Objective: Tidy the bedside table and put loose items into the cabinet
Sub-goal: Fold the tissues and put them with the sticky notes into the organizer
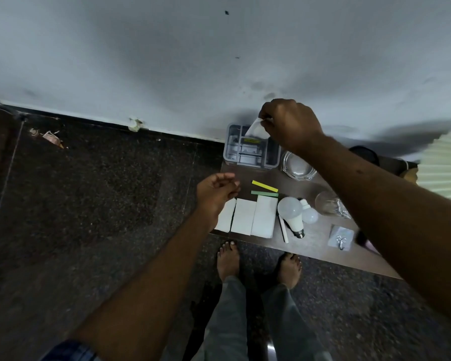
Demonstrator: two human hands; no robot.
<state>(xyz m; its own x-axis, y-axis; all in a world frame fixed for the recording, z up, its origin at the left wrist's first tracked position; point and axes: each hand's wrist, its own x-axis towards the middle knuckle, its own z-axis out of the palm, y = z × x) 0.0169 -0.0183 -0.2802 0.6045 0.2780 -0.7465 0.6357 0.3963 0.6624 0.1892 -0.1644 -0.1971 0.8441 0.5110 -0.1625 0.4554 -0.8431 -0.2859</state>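
Note:
My right hand (289,123) pinches a small white packet (257,130) just above a grey compartment box (250,148) at the back of the brown bedside table (315,246). My left hand (215,194) hovers with loosely curled fingers, holding nothing, over the left end of three white flat boxes (247,216). A yellow strip (264,185) and a green strip (264,194) lie behind those boxes. Two white bulbs (292,212) and a white stick (283,230) lie to their right.
A glass ashtray (298,165) and a clear glass (328,203) stand under my right forearm. A metal hook on a white card (341,238) lies near the front edge. Wall behind, dark floor to the left, my bare feet (258,259) below the table.

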